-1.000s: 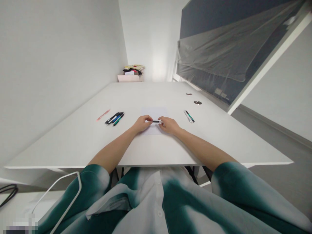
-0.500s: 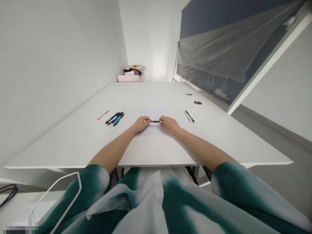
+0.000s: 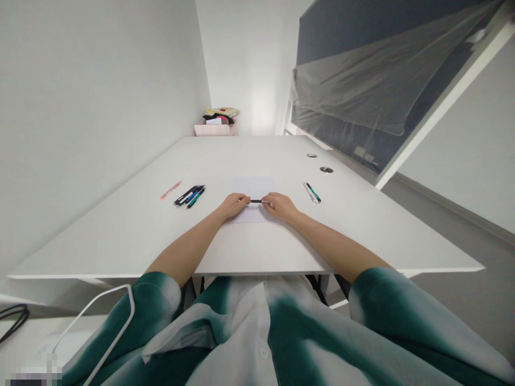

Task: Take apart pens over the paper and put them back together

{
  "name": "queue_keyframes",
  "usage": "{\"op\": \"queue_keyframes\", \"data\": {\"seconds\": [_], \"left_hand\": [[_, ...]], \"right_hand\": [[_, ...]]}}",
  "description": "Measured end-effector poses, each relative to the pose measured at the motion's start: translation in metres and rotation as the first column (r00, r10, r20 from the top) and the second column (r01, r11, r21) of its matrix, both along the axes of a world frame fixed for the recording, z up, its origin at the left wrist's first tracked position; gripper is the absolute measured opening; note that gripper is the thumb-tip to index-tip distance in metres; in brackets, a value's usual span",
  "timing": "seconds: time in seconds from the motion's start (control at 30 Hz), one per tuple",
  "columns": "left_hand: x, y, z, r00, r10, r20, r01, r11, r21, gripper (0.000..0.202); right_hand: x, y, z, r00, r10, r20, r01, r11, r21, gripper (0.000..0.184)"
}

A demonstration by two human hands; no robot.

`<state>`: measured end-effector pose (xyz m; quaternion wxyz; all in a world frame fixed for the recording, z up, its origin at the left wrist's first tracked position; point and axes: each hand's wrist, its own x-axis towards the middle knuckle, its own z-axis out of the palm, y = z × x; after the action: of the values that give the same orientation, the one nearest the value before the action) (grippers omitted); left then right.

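A black pen (image 3: pixel 256 201) lies level between my two hands, just above a white sheet of paper (image 3: pixel 253 215). Its left end is pinched in the closed fingers of my left hand (image 3: pixel 235 203). The fingers of my right hand (image 3: pixel 279 205) close round the other end, so both tips are hidden. Left of my hands, several pens (image 3: pixel 190 196) with black, blue and green parts lie in a group. To the right, a green pen and a white pen (image 3: pixel 313 192) rest side by side.
A pink ruler-like strip (image 3: pixel 170 191) lies at the far left of the white table (image 3: pixel 257 249). Two round metal-rimmed inserts (image 3: pixel 326 170) sit near its right edge. At the far end stands a pale box (image 3: pixel 212 130) with items on top. A plastic-draped dark panel (image 3: pixel 354 80) rises at right.
My right hand's fingers have shifted slightly left along the pen, so less of its right end shows. My left hand keeps nearly the same place.
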<state>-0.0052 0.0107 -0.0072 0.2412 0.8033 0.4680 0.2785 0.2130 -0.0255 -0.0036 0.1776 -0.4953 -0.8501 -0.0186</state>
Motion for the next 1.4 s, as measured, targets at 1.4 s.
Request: {"op": "queue_keyframes", "data": {"seconds": [1.4], "left_hand": [[-0.003, -0.004, 0.005, 1.0, 0.002, -0.016, -0.001, 0.999, 0.041, 0.029]], "right_hand": [[0.001, 0.006, -0.004, 0.998, 0.041, 0.038, -0.042, 0.999, 0.013, 0.03]]}}
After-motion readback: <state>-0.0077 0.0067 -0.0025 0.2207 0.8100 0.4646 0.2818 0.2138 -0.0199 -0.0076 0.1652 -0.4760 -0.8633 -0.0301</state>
